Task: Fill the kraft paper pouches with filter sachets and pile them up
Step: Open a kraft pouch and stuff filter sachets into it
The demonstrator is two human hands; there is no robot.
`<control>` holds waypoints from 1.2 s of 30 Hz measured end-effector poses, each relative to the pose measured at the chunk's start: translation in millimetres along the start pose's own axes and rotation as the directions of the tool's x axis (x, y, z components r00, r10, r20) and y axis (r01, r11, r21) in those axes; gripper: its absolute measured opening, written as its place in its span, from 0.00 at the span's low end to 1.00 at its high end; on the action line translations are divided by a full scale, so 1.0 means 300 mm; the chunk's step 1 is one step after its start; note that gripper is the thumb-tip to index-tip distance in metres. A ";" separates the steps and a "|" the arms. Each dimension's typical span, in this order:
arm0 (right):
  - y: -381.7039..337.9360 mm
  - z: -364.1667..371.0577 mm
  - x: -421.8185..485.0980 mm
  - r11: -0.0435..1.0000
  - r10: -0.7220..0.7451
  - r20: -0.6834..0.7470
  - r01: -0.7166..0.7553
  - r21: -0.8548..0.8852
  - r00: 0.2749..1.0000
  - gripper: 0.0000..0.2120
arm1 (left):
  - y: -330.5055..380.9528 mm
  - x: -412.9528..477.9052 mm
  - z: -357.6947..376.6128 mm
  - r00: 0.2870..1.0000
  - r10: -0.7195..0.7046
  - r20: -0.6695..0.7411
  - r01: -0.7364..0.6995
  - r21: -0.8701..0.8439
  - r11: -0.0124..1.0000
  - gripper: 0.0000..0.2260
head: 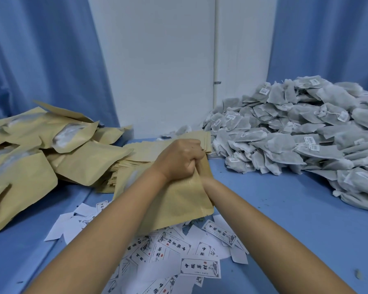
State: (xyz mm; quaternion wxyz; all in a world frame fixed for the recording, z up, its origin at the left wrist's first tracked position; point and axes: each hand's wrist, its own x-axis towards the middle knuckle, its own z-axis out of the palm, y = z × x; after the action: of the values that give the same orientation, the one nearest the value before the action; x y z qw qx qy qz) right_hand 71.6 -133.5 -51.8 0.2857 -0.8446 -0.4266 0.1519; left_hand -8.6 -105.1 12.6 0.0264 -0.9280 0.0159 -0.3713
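- Head view: the left hand [180, 159] grips the mouth of a kraft paper pouch [179, 201], fingers curled tight round its top edge, knuckles turned away from the camera.
- The right hand [206, 181] shows only at its heel. The rest is hidden behind the pouch mouth and the left fist, so how its fingers lie cannot be told.
- The pouch hangs slanted below the clenched fingers, its lower edge over a scatter of printed paper labels [200, 268] with Chinese characters.
- Just beyond the fingers lies a stack of flat pouches [136, 154], fanned on the blue table [285, 219].
- Left of the fingers is a loose pile of bulging pouches [30, 158], some showing a clear window.
- Right of the fingers, and well apart from them, a large heap of grey-green filter sachets [295, 134] with strings and small white tags slopes down to the table's near right side.
- Far beyond the fingers, blue curtains [40, 49] flank a white wall [157, 60] and a thin upright white pipe [216, 49].
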 end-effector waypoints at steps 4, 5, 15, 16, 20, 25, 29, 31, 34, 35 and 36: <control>0.034 -0.106 -0.027 0.671 -0.557 -0.163 0.557 0.490 0.815 0.18 | -0.031 -0.022 -0.026 0.998 -0.027 -0.053 0.028 0.022 0.999 0.08; 0.047 -0.150 -0.025 0.567 -0.523 -0.318 0.602 0.563 0.791 0.15 | -0.041 -0.028 -0.037 0.996 -0.041 -0.082 0.044 0.039 0.998 0.07; 0.028 -0.177 -0.042 0.227 -0.372 0.287 -0.213 0.950 0.883 0.25 | -0.030 0.037 0.010 0.960 -0.062 -0.275 0.092 0.099 0.991 0.08; 0.007 -0.182 -0.043 0.186 -0.355 0.258 -0.202 0.962 0.899 0.23 | -0.024 0.048 0.025 0.958 -0.085 -0.274 0.113 0.088 0.990 0.08; -0.047 -0.194 -0.028 -0.030 -0.330 0.112 -0.129 0.991 0.937 0.15 | -0.012 0.070 0.046 0.963 -0.162 -0.215 0.166 -0.003 0.986 0.08; -0.043 -0.169 -0.001 -0.054 -0.313 0.151 -0.177 0.983 0.938 0.25 | -0.008 0.092 0.058 0.940 -0.230 -0.251 0.202 -0.133 0.970 0.15; -0.048 -0.128 0.016 -0.162 -0.297 0.130 -0.185 0.969 0.946 0.13 | -0.019 0.096 0.075 0.938 -0.262 -0.229 0.158 -0.390 0.907 0.20; -0.042 -0.117 0.028 -0.170 -0.338 0.142 -0.209 0.963 0.930 0.10 | -0.046 0.088 0.078 0.951 -0.252 -0.181 0.139 -0.478 0.867 0.15; -0.033 -0.087 0.054 -0.131 -0.240 0.156 -0.192 0.973 0.958 0.08 | -0.072 0.055 0.083 0.933 -0.337 -0.127 0.223 -0.532 0.817 0.14; -0.026 -0.071 0.067 -0.109 -0.152 0.164 -0.182 0.977 0.975 0.08 | -0.073 0.028 0.089 0.919 -0.371 -0.132 0.256 -0.518 0.816 0.13; -0.018 -0.055 0.080 -0.113 -0.057 0.188 -0.193 0.975 0.981 0.10 | -0.075 -0.011 0.098 0.902 -0.407 -0.144 0.293 -0.485 0.824 0.12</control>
State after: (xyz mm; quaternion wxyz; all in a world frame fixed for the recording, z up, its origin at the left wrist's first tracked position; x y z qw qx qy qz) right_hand 90.5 -117.5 -35.7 0.7736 -0.3545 -0.1492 0.5036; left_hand 9.4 -81.3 -9.5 -0.2613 -0.8429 -0.0669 -0.4656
